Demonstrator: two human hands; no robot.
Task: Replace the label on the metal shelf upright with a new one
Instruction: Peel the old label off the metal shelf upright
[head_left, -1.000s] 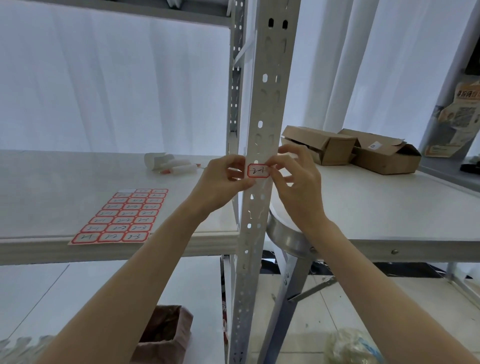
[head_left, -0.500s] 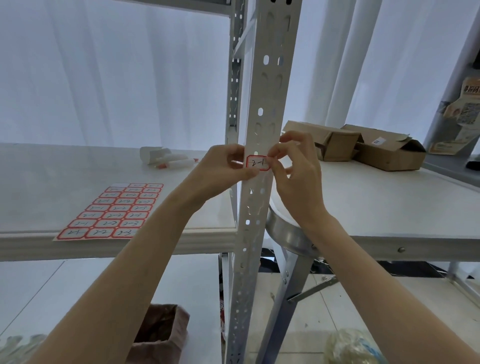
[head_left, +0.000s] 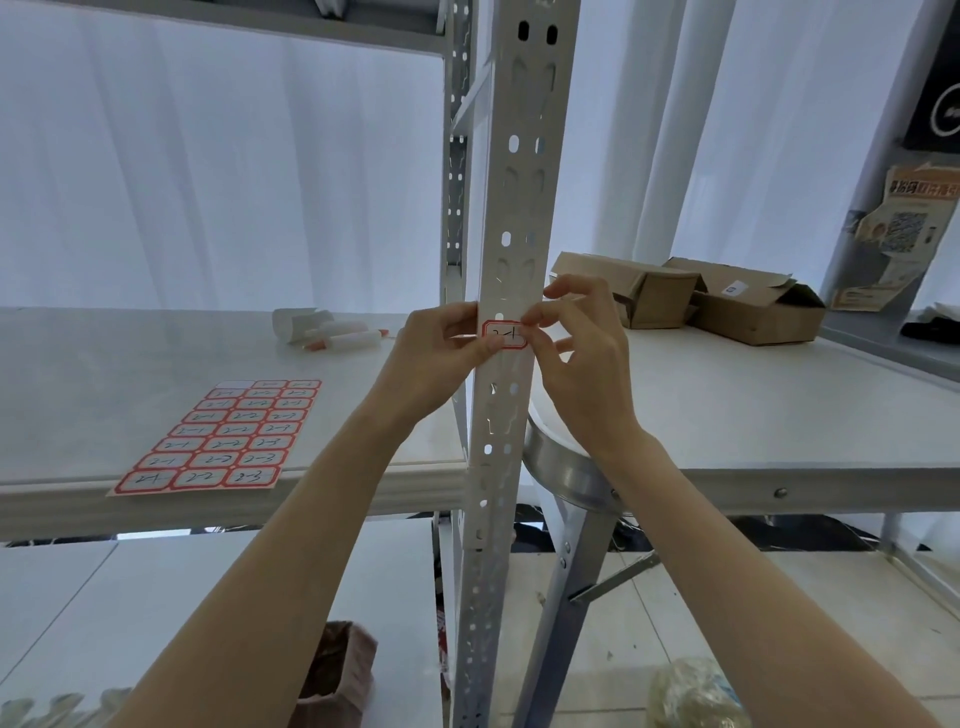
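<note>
A white, red-bordered label (head_left: 505, 335) with handwriting lies across the front of the perforated metal shelf upright (head_left: 511, 208). My left hand (head_left: 441, 353) pinches the label's left end with thumb and fingers. My right hand (head_left: 582, 358) pinches its right end at the upright's edge. A sheet of matching red-bordered labels (head_left: 223, 439) lies flat on the left shelf board, with one blank spot in its top left corner.
White tubes and a paper roll (head_left: 327, 332) lie at the back of the left shelf board (head_left: 78, 374). Two open cardboard boxes (head_left: 727, 301) sit on the white table (head_left: 779, 415) at right. A brown bag (head_left: 337, 675) stands on the floor.
Both hands stay on the label at the upright; my fingertips have shifted slightly along its ends. The camera has tilted a little, nothing else moved.
</note>
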